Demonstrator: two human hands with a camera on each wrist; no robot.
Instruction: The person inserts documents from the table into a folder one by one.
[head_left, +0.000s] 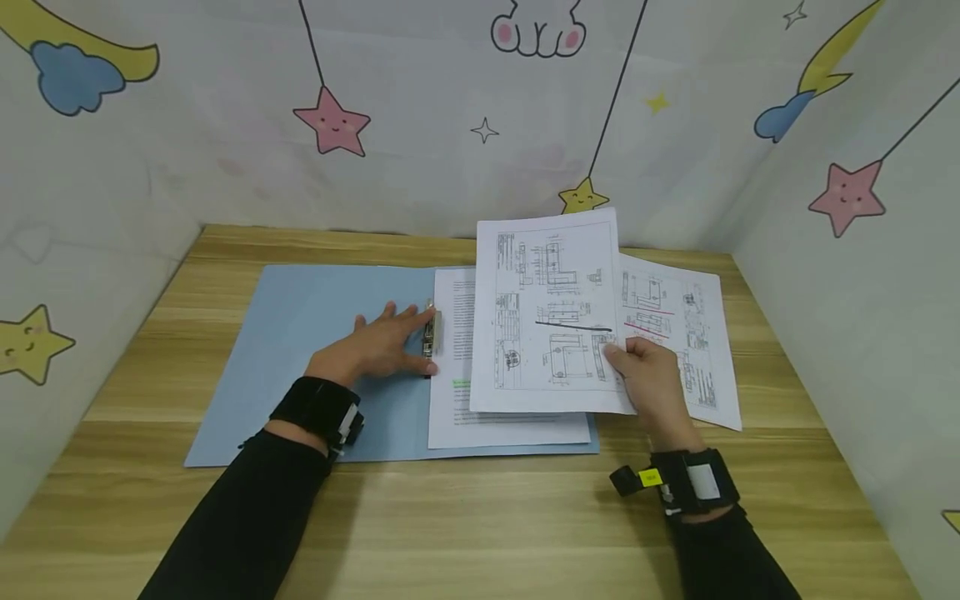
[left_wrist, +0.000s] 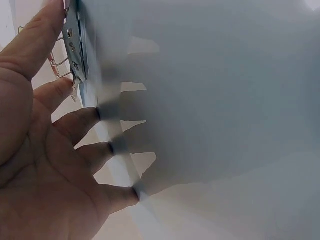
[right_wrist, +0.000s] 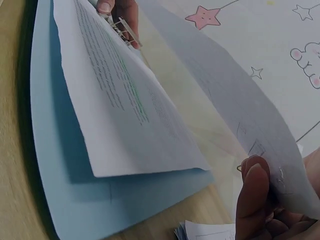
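A light blue folder [head_left: 307, 304] lies spread on the table, with a metal binder clip mechanism [head_left: 428, 337] along its middle. Printed text pages [head_left: 517, 432], one with a green highlighted line, rest on its right half. My left hand [head_left: 375, 346] lies over the folder with fingers spread, thumb and fingertips touching the metal mechanism and folder. Wire prongs [left_wrist: 60, 62] show beside it in the left wrist view. Between thumb and fingers, my right hand [head_left: 654, 379] pinches the edge of a technical drawing sheet [head_left: 551, 275], marked with a dark line and raised above the text pages.
More drawing sheets [head_left: 708, 350], the top one with red lines, lie on the table to the right, partly behind my right hand. The wooden table [head_left: 450, 525] meets a white backdrop [head_left: 420, 183] with printed stars at its back edge.
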